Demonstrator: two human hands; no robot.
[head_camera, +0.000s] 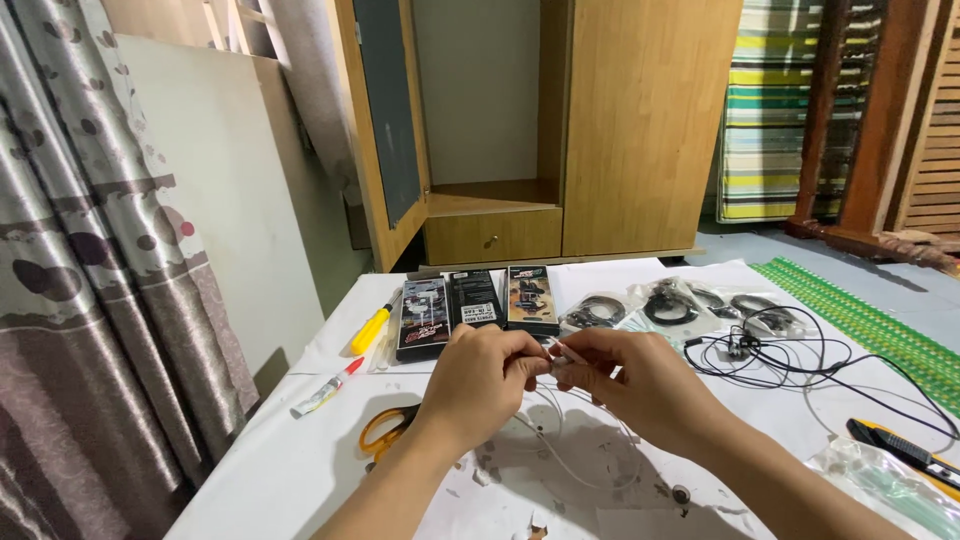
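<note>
- A thin white cable (560, 440) is pinched between the left hand (480, 380) and right hand (640, 385), both closed on it above the table (300, 470); its loop could be snapped by hard pulling.
- The orange-handled scissors (385, 428) could be knocked by the left forearm.
- The tangled black cables (790, 360) beyond could be snagged.

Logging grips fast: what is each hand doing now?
Left hand: closed, pinching the white cable.
Right hand: closed, pinching the same cable's end.
</note>
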